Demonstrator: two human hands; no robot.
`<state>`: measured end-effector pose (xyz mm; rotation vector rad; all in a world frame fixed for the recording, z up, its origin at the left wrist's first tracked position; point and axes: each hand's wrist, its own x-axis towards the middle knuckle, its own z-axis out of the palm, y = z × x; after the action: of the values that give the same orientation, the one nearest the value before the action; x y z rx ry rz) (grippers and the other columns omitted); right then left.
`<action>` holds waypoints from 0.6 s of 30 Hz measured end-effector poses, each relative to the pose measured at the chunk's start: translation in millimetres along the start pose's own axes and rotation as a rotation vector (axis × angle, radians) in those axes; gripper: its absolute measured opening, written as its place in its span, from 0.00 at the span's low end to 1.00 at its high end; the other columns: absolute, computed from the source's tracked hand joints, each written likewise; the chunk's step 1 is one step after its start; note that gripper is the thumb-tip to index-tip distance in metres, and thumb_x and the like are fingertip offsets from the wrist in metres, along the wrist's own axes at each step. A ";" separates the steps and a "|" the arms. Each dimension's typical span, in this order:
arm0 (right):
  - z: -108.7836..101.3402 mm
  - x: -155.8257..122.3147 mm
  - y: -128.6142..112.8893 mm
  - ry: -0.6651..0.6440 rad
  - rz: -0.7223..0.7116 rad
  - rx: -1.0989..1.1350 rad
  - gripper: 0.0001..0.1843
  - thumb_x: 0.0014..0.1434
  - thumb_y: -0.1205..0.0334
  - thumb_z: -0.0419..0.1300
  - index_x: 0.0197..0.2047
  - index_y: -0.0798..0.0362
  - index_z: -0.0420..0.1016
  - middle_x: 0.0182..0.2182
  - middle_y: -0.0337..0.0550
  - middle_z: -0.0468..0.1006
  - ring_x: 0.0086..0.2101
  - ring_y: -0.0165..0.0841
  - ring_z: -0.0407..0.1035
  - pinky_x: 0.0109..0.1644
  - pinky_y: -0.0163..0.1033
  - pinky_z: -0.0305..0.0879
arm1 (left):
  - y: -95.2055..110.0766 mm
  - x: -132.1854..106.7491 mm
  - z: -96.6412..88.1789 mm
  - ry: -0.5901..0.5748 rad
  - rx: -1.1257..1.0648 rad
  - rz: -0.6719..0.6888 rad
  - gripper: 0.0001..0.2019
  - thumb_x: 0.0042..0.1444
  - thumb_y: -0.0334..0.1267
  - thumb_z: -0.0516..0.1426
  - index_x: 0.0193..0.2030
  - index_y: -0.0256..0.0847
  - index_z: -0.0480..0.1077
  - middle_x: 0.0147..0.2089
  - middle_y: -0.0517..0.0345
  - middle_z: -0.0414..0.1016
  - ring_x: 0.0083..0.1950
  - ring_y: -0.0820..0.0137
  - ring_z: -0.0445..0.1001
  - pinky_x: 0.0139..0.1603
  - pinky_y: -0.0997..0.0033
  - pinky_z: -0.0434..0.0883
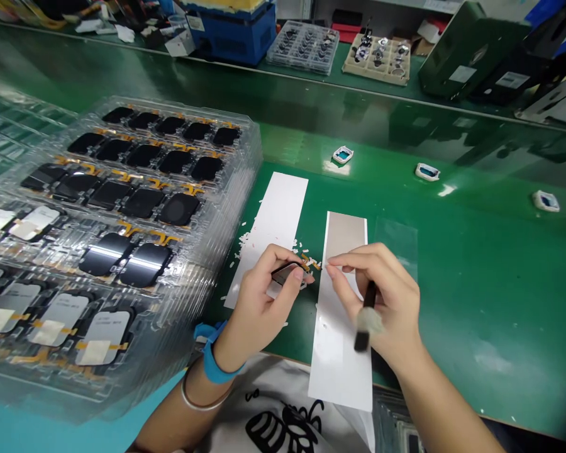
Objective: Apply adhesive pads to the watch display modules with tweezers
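Observation:
My left hand [264,296] is closed around a small display screen [285,274], its grey back facing up. An orange flex cable [311,261] sticks out at the far side of the screen. Just to the right, my right hand [382,289] has its thumb and index fingertip close together; whether something tiny is between them I cannot make out. Tucked in that palm is a black stick-like tool [362,340] with a pale, blurred wrapping. Below the right fingers lies a white strip sheet [342,358] with a beige upper part, reaching over the table's front edge.
Stacked clear trays [245,145] with rows of screens stand on the left. Another white strip [280,201] lies beside them, with small white scraps [245,239] scattered around. Several small white-framed parts [343,155] sit further back. A shelf holds a blue box [236,31] and part trays [377,60].

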<state>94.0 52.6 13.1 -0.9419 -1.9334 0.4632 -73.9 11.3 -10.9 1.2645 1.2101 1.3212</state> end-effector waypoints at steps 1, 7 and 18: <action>0.5 -0.2 -0.3 0.004 -0.021 -0.010 0.07 0.62 0.72 0.63 0.42 0.52 0.76 0.34 0.40 0.74 0.31 0.28 0.71 0.30 0.33 0.67 | 0.5 -0.2 0.1 -0.012 0.003 0.006 0.03 0.69 0.38 0.54 0.43 0.43 0.67 0.40 0.58 0.75 0.32 0.75 0.73 0.36 0.74 0.72; 4.8 -5.6 2.3 -0.077 -0.106 -0.094 0.08 0.64 0.73 0.62 0.45 0.55 0.77 0.37 0.43 0.77 0.33 0.28 0.74 0.29 0.33 0.69 | 1.9 0.5 -0.9 -0.040 0.085 0.062 0.04 0.68 0.36 0.55 0.46 0.43 0.70 0.42 0.56 0.76 0.42 0.70 0.77 0.42 0.72 0.73; 10.1 -7.7 -0.5 -0.007 -0.155 -0.276 0.04 0.63 0.73 0.60 0.40 0.57 0.75 0.35 0.44 0.78 0.31 0.28 0.73 0.29 0.33 0.66 | 2.5 3.7 0.9 -0.040 0.103 0.030 0.03 0.66 0.34 0.58 0.42 0.40 0.73 0.38 0.59 0.77 0.38 0.74 0.75 0.40 0.77 0.72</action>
<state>87.4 46.9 3.8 -0.9529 -2.0939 0.1107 -73.2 14.8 -8.0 1.3807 1.2484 1.2631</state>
